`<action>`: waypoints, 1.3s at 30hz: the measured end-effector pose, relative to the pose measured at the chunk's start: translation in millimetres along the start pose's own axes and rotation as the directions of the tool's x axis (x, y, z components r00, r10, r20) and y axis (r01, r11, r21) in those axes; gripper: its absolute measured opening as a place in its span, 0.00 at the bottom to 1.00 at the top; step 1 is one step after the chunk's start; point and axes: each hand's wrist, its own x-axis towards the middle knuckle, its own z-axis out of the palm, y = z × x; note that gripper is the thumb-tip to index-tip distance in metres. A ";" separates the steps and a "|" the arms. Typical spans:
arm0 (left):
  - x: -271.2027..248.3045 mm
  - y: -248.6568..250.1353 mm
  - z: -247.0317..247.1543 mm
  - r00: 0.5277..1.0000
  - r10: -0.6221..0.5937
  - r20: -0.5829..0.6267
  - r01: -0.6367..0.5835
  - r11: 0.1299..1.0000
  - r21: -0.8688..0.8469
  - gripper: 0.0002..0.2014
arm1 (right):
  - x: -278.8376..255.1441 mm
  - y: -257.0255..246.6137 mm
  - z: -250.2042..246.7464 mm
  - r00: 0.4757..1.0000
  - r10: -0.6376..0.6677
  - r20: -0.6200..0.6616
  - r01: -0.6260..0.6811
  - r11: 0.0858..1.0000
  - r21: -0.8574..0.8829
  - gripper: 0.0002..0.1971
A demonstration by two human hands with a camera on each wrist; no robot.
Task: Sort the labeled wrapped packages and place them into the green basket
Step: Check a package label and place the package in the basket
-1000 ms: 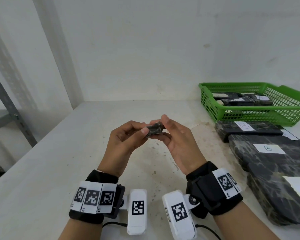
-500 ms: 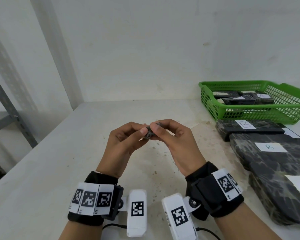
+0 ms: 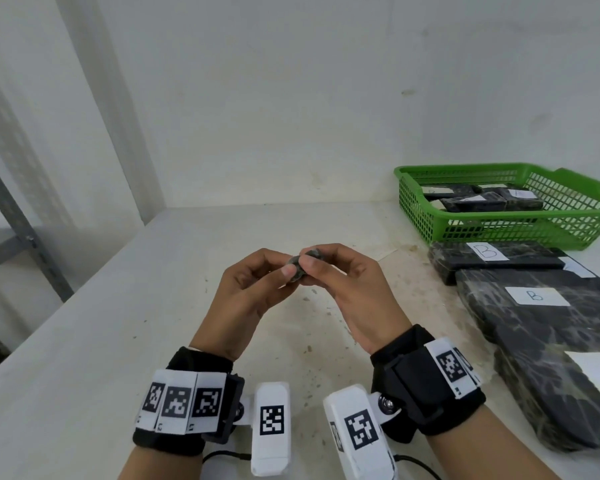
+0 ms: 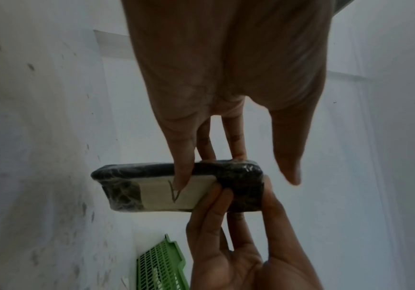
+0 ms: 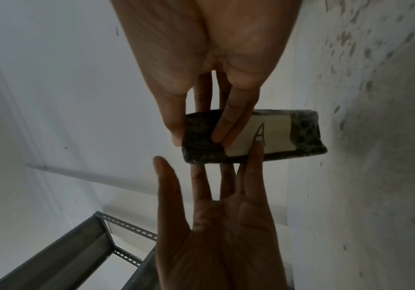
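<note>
A small dark wrapped package point(image 3: 294, 262) is held up over the middle of the table by both hands. In the wrist views its white label reads A point(image 5: 270, 133). My left hand point(image 3: 284, 271) pinches it, with the index tip on the label point(image 4: 181, 182), other fingers behind it and the thumb off to one side. At the other end my right hand point(image 3: 314, 266) grips it, thumb and fingers wrapped round it point(image 5: 198, 137). The green basket point(image 3: 465, 167) stands at the back right and holds several small dark packages point(image 3: 471, 204).
In front of the basket lie dark wrapped packages: two labeled B point(image 3: 492, 258) point(image 3: 534, 296) and a large one point(image 3: 551, 393) near the right front edge. A grey metal rack point(image 3: 21, 230) stands to the left. A white wall backs the table.
Both hands have turned the small package between their fingers, so less of it shows from above. The hands stay over the same spot on the table.
</note>
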 end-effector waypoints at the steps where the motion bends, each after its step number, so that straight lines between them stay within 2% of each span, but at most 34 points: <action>1: 0.0 -0.7 0.4 1.000 -0.002 0.019 0.002 1.000 0.023 0.11 | 0.6 -0.6 -0.7 1.000 0.004 -0.002 -0.004 1.000 0.007 0.16; 4: -0.2 -0.8 1.6 0.999 -0.003 0.032 0.001 0.998 0.061 0.14 | 1.1 -4.7 -3.0 1.000 0.020 0.017 -0.021 0.999 0.049 0.19; 7: 1.5 1.6 -0.5 0.999 0.010 -0.042 -0.011 1.000 -0.012 0.13 | 1.9 -9.9 -5.2 0.995 0.043 0.086 -0.053 0.990 0.127 0.19; 9: 2.2 4.5 -3.0 0.994 0.014 -0.108 -0.022 0.997 -0.072 0.10 | 3.3 -11.8 -6.8 0.993 0.088 0.075 -0.099 0.984 0.146 0.15; 11: 2.7 6.7 -5.1 0.984 0.017 -0.178 -0.040 0.991 -0.128 0.10 | 5.1 -10.3 -11.7 0.994 0.107 0.020 -0.108 0.993 0.039 0.16; 14: 4.4 10.2 -5.7 0.961 0.016 -0.276 -0.078 0.973 -0.216 0.10 | 8.4 -6.9 -19.7 0.996 0.046 -0.082 -0.067 0.960 -0.272 0.11; 16: 5.3 14.7 -4.3 0.944 0.007 -0.330 -0.100 0.959 -0.264 0.11 | 10.2 -6.9 -24.5 0.993 0.028 -0.118 -0.066 0.941 -0.331 0.08; 18: 7.0 20.0 -2.1 0.937 -0.002 -0.350 -0.114 0.944 -0.311 0.10 | 10.3 -9.7 -27.0 0.990 0.069 -0.125 -0.105 0.944 -0.312 0.08; 22: 12.8 32.8 8.2 0.939 -0.051 -0.339 -0.107 0.896 -0.431 0.09 | 9.2 -23.7 -31.8 0.981 0.125 -0.146 -0.152 0.969 -0.192 0.11; 25: 19.2 45.5 23.6 0.948 -0.080 -0.307 -0.074 0.885 -0.460 0.12 | 6.5 -43.0 -35.7 0.975 0.100 -0.197 -0.109 0.993 -0.035 0.11; 27: 23.8 52.7 35.8 0.956 -0.094 -0.276 -0.046 0.888 -0.458 0.12 | 2.3 -58.0 -41.7 0.965 0.055 -0.255 -0.057 0.998 0.000 0.10; 30: 29.6 58.9 55.9 0.966 -0.113 -0.231 0.005 0.907 -0.421 0.12 | -3.3 -83.3 -62.6 0.940 -0.017 -0.340 0.012 1.000 -0.016 0.10; 33: 36.3 60.8 83.5 0.977 -0.126 -0.174 0.055 0.929 -0.367 0.13 | -7.2 -116.6 -94.6 0.931 -0.048 -0.362 0.029 0.998 -0.058 0.08; 36: 47.5 58.3 114.7 0.981 -0.155 -0.121 0.111 0.944 -0.310 0.13 | -8.2 -145.6 -128.3 0.926 -0.096 -0.366 0.021 0.979 -0.204 0.06; 39: 64.9 48.3 146.4 0.979 -0.189 -0.082 0.161 0.951 -0.265 0.13 | -0.8 -167.8 -165.6 0.898 -0.139 -0.417 0.003 0.951 -0.311 0.06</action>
